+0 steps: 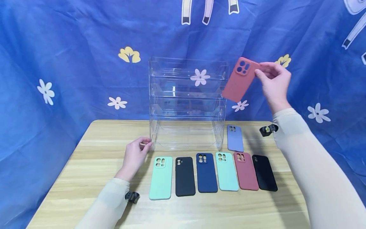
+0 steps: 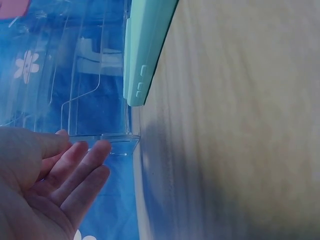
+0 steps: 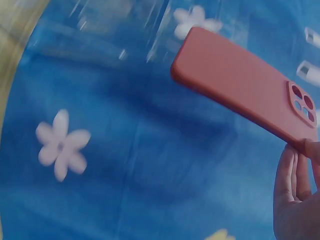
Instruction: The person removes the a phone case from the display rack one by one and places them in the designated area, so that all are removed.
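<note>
My right hand (image 1: 275,81) pinches a coral-red phone case (image 1: 238,79) by its top corner, beside the camera cutout. The case hangs tilted in the air by the upper right side of a clear tiered display rack (image 1: 187,148); the right wrist view shows its smooth back (image 3: 235,75). At the rack's lower left front corner, my left hand (image 1: 136,156) pinches the edge between thumb and fingertips. In the left wrist view the other fingers of that hand (image 2: 65,175) extend past the rack's edge, near a mint green case (image 2: 147,55).
In front of the rack lies a row of cases: mint green (image 1: 161,181), black (image 1: 185,178), navy (image 1: 207,175), light aqua (image 1: 227,173), dark red (image 1: 247,173) and another black (image 1: 265,175). A lavender case (image 1: 235,140) lies right of the rack. A blue patterned curtain (image 1: 71,63) hangs behind the wooden table (image 1: 100,143).
</note>
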`<state>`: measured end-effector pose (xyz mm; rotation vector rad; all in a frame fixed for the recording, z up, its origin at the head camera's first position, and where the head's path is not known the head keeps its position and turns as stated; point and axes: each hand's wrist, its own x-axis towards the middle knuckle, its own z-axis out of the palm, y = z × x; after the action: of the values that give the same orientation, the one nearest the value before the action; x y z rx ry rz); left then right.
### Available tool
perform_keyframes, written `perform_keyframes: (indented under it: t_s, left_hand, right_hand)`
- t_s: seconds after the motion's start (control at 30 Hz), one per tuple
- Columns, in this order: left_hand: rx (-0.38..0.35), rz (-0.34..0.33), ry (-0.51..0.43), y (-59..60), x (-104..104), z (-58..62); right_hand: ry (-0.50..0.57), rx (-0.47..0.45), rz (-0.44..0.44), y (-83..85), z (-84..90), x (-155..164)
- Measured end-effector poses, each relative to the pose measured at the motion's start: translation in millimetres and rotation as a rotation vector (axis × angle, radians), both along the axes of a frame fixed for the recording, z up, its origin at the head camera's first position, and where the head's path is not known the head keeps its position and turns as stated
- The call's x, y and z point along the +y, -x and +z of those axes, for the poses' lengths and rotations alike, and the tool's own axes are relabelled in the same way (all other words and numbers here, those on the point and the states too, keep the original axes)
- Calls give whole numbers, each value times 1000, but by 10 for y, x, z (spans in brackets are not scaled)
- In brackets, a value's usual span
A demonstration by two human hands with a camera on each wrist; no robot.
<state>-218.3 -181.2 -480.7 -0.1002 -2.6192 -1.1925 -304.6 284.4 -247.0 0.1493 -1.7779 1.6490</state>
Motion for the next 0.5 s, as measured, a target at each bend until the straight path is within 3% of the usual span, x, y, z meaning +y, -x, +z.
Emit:
perform_keyframes:
  t_s: [0.23,0.5]
  left_hand:
    - [-3,-2,3,11,-1,-7]
    - [14,4,5,10,10,-19]
  right_hand:
    - [-30,-153,-103,-105,-152,565]
    - [-206,-439,-141,-125,-690,1148]
